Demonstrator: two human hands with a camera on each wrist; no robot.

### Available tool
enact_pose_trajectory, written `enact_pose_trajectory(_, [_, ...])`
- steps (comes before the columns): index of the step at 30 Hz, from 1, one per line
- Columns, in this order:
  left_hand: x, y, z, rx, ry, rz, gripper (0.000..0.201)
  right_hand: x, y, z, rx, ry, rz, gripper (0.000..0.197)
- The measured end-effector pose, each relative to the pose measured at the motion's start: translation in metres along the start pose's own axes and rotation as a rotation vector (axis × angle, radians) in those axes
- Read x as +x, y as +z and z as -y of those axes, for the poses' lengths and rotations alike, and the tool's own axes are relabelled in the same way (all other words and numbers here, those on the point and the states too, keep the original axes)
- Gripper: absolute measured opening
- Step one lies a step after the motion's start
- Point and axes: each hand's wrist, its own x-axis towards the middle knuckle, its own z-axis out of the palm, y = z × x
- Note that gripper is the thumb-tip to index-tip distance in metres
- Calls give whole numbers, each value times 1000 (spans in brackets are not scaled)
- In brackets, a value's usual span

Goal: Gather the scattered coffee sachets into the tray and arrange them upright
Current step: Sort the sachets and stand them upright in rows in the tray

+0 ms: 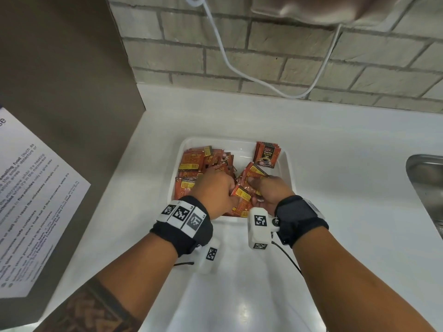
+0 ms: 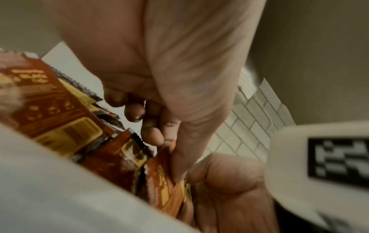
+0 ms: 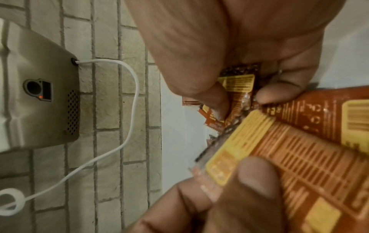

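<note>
A white tray (image 1: pixel 288 168) on the counter holds many orange-red coffee sachets (image 1: pixel 199 161). A small stack of sachets (image 1: pixel 266 154) stands upright at the tray's far right corner; the others lie jumbled. Both hands are inside the tray near its front. My left hand (image 1: pixel 217 188) has its fingers curled round a bunch of sachets (image 2: pixel 165 181). My right hand (image 1: pixel 271 190) pinches sachets (image 3: pixel 279 149) between thumb and fingers (image 3: pixel 279 93). The two hands touch over the same bundle (image 1: pixel 242 200).
A brown cabinet side with a printed notice (image 1: pixel 36 200) stands at the left. A steel sink (image 1: pixel 426 188) lies at the right edge. A white cord (image 1: pixel 230 61) hangs from a metal dispenser (image 3: pixel 38 88) on the brick wall behind.
</note>
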Motion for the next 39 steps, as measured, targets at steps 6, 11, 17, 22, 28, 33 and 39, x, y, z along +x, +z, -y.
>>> enact_pose_trajectory(6, [0,-30,16,-346,-71,-45,23,3,-3,1,-24,-6,-46,18])
enact_pose_trajectory(11, [3,-40,26,-517,-104,-40,30,1,-5,3,52,-23,-65,31])
enact_pose_trajectory(17, [4,-39,30,-533,-94,-65,32,0,-10,5,61,-92,-87,17])
enact_pose_trajectory(22, [7,-46,33,-573,-125,-92,55,-6,-13,11,86,-143,-142,10])
enact_pose_trajectory(28, [6,-54,31,-730,-188,-57,24,-16,-15,21,163,-150,-151,10])
enact_pose_trajectory(33, [5,-49,29,-867,-211,-24,23,-22,-17,16,227,-118,-114,18])
enact_pose_trajectory(39, [6,-37,10,-886,-253,-59,23,-25,-27,32,284,-116,-69,12])
